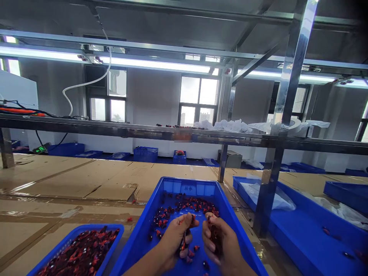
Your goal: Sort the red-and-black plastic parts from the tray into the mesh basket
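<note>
My left hand (178, 235) is closed over the large blue tray (169, 184), with small red-and-black parts showing between its curled fingers. Its thumb and forefinger pinch together near the tray's middle. A short gap away, my right hand (220, 238) is curled too, a small dark part (209, 219) at its thumb and fingertip. More dark pieces seem to lie in its shaded palm. Beneath and beyond both hands, many loose red-and-black parts (197, 204) are scattered on the tray floor, thickest toward the far end. The exact kind of part is too small to tell.
At the left stands a blue basket (122, 230) heaped with similar red-and-black pieces. To the right, another blue tray (299, 226) holds a plastic bag (283, 197) and a few parts. A metal post (267, 191) rises between the trays. Taped cardboard (71, 176) covers the table.
</note>
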A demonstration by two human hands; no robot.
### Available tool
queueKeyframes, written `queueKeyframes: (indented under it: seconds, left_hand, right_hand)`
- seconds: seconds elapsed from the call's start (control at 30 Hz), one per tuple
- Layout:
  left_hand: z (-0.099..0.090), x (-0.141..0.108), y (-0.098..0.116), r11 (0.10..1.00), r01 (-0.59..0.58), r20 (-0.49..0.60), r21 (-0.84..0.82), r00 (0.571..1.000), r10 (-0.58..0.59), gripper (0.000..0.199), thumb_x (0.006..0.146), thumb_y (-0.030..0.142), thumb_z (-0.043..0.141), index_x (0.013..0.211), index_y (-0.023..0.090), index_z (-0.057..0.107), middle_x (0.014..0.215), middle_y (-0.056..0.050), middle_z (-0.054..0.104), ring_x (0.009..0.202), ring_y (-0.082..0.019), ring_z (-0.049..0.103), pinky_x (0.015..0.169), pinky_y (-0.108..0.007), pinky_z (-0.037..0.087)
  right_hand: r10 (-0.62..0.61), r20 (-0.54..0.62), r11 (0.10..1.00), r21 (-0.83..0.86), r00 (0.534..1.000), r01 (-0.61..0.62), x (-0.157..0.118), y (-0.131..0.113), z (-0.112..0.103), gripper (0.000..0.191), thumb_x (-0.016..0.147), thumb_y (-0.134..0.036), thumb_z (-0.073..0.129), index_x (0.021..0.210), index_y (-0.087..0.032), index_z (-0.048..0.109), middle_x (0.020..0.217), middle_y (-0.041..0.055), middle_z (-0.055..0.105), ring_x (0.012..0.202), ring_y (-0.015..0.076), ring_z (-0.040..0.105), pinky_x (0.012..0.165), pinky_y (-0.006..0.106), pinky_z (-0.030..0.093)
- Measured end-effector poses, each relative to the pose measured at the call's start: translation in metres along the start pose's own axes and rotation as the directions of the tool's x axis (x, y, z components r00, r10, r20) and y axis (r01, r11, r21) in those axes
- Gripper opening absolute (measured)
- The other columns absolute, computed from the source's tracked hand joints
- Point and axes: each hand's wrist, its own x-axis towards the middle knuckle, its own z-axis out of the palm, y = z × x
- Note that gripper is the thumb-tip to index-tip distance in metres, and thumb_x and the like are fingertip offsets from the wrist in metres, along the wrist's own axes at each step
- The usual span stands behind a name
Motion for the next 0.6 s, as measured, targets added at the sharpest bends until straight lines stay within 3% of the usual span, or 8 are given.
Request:
queueKeyframes:
  seconds: [0.07,0.13,0.33,0.43,0.5,0.6]
  left_hand:
    - [0.0012,-0.0013,0.0009,1.0,0.019,0.039,-0.023,0.999,-0.018,0.059,0.064,0.063,0.073,0.098,0.018,0.057,0.096,-0.001,0.06,0.041,0.0,0.034,0.026,-0.013,0.02]
    - [0.0013,-0.0014,0.0004,1.0,0.017,0.056,-0.016,0.998,-0.016,0.059,0.065,0.063,0.072,0.099,0.017,0.059,0.095,-0.002,0.06,0.041,0.0,0.034,0.026,-0.013,0.02]
    - [-0.0048,0.0046,-0.0043,0.991,-0.104,0.086,0.081,0.992,0.097,0.059,0.073,0.06,0.067,0.114,0.018,0.059,0.079,0.001,0.059,0.036,-0.001,0.033,0.026,-0.015,0.026]
    - [-0.006,0.0062,-0.0047,0.981,-0.128,0.053,0.144,0.991,0.121,0.07,0.069,0.062,0.069,0.12,0.016,0.057,0.062,0.005,0.055,0.03,-0.002,0.029,0.026,-0.017,0.028]
    - [-0.0059,0.0061,-0.0041,0.974,-0.152,0.032,0.168,0.988,0.149,0.074,0.068,0.063,0.068,0.123,0.014,0.056,0.052,0.007,0.05,0.028,-0.003,0.028,0.026,-0.018,0.028]
    - [-0.0066,0.0058,-0.0035,0.964,-0.189,0.042,0.189,0.982,0.185,0.074,0.072,0.063,0.065,0.125,0.012,0.055,0.042,0.01,0.042,0.027,-0.004,0.026,0.027,-0.018,0.029]
  right_hand:
    - [0.065,0.022,0.989,0.129,0.998,-0.067,0.0017,-0.0023,-0.0038,0.026,0.074,-0.045,0.056,0.074,-0.022,0.043,0.059,-0.0065,0.049,0.032,0.0044,0.03,0.025,0.015,0.016]
    - [0.087,0.026,0.985,0.149,0.996,-0.09,0.0021,-0.0027,-0.0065,0.025,0.074,-0.043,0.058,0.075,-0.021,0.046,0.064,-0.0053,0.052,0.033,0.004,0.033,0.025,0.014,0.017]
    - [0.045,0.091,0.997,0.061,0.995,-0.05,0.0015,-0.0023,-0.0076,0.025,0.076,-0.037,0.058,0.095,-0.021,0.054,0.072,-0.004,0.057,0.033,0.0042,0.035,0.026,0.015,0.018]
    - [0.031,0.031,0.993,-0.117,0.999,-0.028,0.0049,-0.0014,-0.0089,0.032,0.084,-0.053,0.05,0.081,-0.021,0.051,0.058,-0.0062,0.051,0.03,0.0047,0.028,0.026,0.017,0.016]
    - [-0.097,-0.005,0.923,-0.374,0.995,0.088,0.0069,0.0003,-0.0093,0.036,0.083,-0.056,0.055,0.074,-0.021,0.048,0.048,-0.0095,0.04,0.032,0.0055,0.026,0.03,0.018,0.018]
    - [-0.332,0.088,0.638,-0.712,0.939,0.292,0.0055,0.0024,-0.0074,0.028,0.08,-0.046,0.065,0.085,-0.02,0.057,0.055,-0.0078,0.045,0.047,0.0088,0.04,0.045,0.02,0.031]
